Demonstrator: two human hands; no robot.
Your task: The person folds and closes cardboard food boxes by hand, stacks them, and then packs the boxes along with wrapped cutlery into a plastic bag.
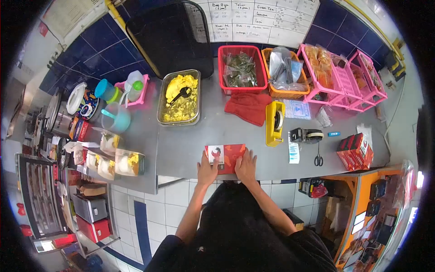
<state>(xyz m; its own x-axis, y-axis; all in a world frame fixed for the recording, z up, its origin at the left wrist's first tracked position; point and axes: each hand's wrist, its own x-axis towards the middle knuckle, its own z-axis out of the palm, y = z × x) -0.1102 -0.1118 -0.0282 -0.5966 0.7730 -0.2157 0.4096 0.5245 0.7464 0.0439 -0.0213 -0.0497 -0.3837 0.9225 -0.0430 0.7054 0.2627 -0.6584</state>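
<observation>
A red food box (pixel 232 156) with a white panel and a rooster print lies on the grey counter in front of me. My left hand (pixel 207 168) grips its left edge, while my right hand (pixel 245 167) holds the right edge with its fingers along the side. Beyond the box, a red cloth (pixel 248 108) rests on the counter. Right of that cloth stands a yellow tape dispenser (pixel 274 127).
A glass tray of yellow food (pixel 159 113) with a black spoon sits back left. Filled packs (pixel 129 162) stand at left. Toward the right are scissors (pixel 318 159), a black tape dispenser (pixel 306 135) and red boxes (pixel 355 153). Baskets (pixel 223 77) line the wall.
</observation>
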